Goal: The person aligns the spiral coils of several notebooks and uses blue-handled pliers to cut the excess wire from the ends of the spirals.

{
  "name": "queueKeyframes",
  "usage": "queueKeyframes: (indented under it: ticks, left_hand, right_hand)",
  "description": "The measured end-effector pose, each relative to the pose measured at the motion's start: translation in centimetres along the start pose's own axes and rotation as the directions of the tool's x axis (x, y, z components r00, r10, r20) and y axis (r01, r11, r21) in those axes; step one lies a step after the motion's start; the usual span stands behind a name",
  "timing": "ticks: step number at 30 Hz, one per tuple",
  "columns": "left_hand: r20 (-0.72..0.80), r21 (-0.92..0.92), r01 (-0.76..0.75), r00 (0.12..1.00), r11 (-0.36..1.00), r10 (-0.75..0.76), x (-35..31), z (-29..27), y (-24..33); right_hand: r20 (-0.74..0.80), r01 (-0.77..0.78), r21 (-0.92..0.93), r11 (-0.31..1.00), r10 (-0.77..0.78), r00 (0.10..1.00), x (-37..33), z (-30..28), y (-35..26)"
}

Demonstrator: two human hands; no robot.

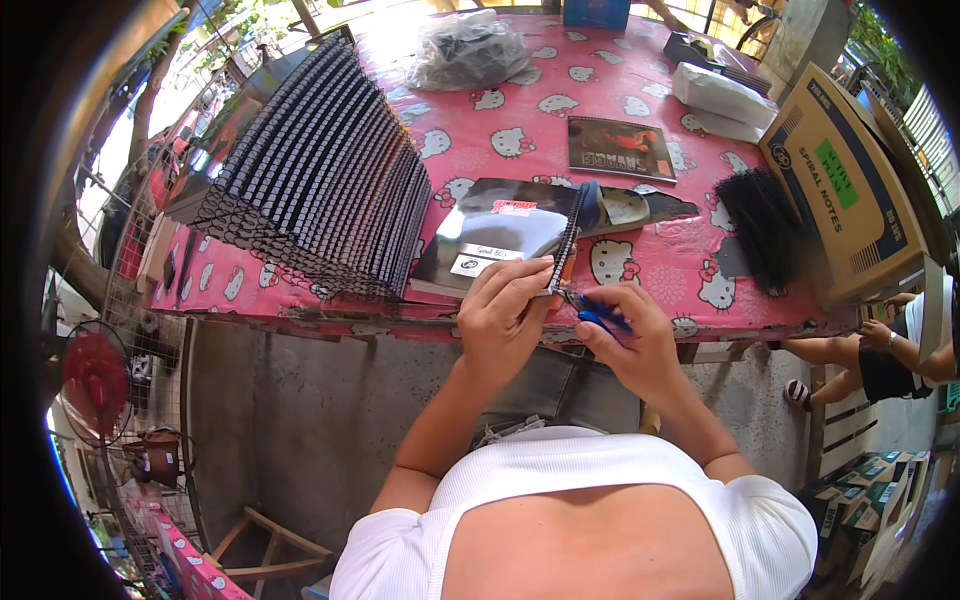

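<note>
A dark-covered spiral notebook (497, 232) lies at the table's near edge, its black coil running along the right side. My left hand (505, 312) is closed on the notebook's near corner, by the end of the coil. In my right hand (637, 335) is a pair of blue-handled pliers (600, 316), gripped with the fingers closed round the handles. The pliers' tip meets the coil's near end, right beside my left fingertips; its exact bite is too small to make out.
A tall stack of spiral notebooks (320, 170) stands at left. Another notebook (622, 149), a plastic-wrapped bundle (468, 52) and a white packet (722, 100) lie farther back. Loose black coils (762, 228) sit beside a cardboard box (845, 185) at right. Another person (890, 350) is at far right.
</note>
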State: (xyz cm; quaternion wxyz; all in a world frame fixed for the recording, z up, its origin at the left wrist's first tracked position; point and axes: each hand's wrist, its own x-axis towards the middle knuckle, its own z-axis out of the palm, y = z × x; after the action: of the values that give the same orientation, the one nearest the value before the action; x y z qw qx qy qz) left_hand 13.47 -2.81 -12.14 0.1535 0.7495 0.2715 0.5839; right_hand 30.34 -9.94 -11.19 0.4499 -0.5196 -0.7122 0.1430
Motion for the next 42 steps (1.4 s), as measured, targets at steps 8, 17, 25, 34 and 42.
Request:
queueKeyframes:
  ticks: [8,17,25,34,42]
  left_hand:
    - [0.063,0.178,-0.204,0.979,0.962,0.196,1.9,-2.0,-0.9]
    - [-0.768,0.417,0.000,0.535,0.909,0.352,17.9,-25.4,6.5]
    - [-0.811,0.042,0.331,0.562,0.943,-0.161,17.0,-27.8,-8.8]
    - [-0.809,-0.198,0.232,0.510,0.952,-0.293,15.9,-26.3,-7.6]
    - [-0.823,-0.167,0.197,0.511,0.966,-0.247,16.6,-27.4,-9.9]
  right_hand:
    - [0.398,-0.578,0.655,0.486,0.429,0.811,-0.7,0.3,2.9]
    - [-0.065,0.007,-0.342,0.940,-0.031,0.997,3.1,-2.9,16.0]
    - [-0.291,-0.569,-0.389,0.725,0.489,0.822,15.2,-8.2,31.5]
    - [-0.255,-0.589,-0.673,0.448,0.607,0.753,17.7,-4.0,29.7]
    - [-0.096,-0.638,-0.675,0.371,0.813,0.575,20.9,-5.5,40.9]
